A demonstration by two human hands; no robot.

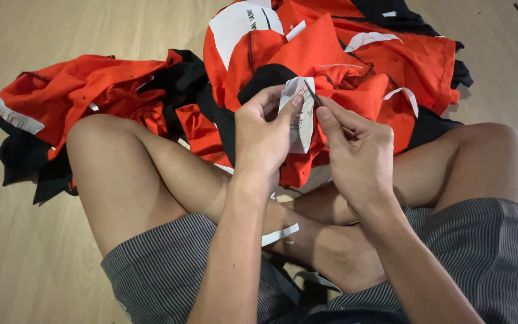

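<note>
Head view: our left hand [263, 141] and right hand [355, 153] pinch a white garment label [301, 117]; we judge careful separating from the orange cloth [325, 54] comes next.

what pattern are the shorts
Fine grey-and-dark pinstripes on the shorts, seen in the head view.

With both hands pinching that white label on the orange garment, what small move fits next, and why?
Probably pull the white label taut: the left hand pinches its near edge, the right hand holds the far side, and it looks creased against the orange garment.
</note>
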